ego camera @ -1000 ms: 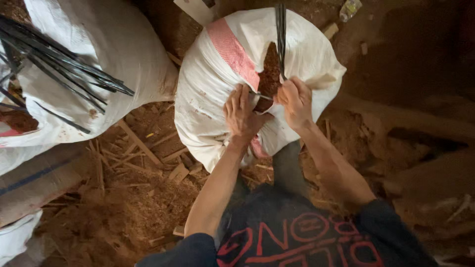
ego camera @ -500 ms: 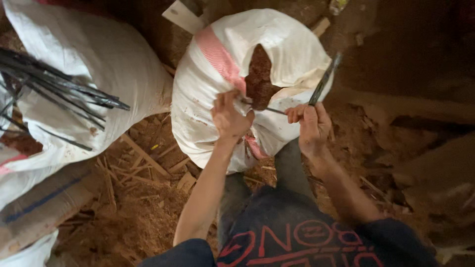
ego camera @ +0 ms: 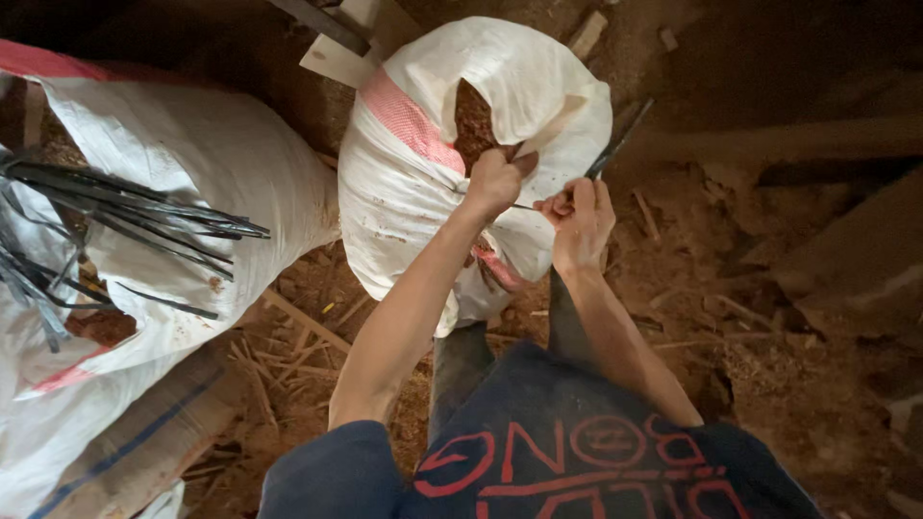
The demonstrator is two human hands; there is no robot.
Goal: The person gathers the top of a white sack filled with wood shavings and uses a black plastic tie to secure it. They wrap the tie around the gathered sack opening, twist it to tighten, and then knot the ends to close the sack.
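A white woven sack (ego camera: 413, 192) with a pink stripe stands in front of me, full of reddish-brown sawdust that shows through its open mouth. My left hand (ego camera: 492, 181) is closed in a fist on the gathered sack cloth at the mouth. My right hand (ego camera: 577, 213) grips a dark flat strap (ego camera: 615, 144) that runs from the fist of my left hand up and out to the right. The two hands sit close together, a few centimetres apart.
A second white sack (ego camera: 192, 183) lies at the left with a bundle of dark straps (ego camera: 106, 216) on it. A pale board (ego camera: 336, 53) rests behind the sacks. Wood chips and sawdust cover the ground; a wooden beam (ego camera: 817, 139) runs along the right.
My right hand has drawn the dark strap away from the sack mouth to the right. My left hand has shifted from flat on the sack to a fist on the cloth.
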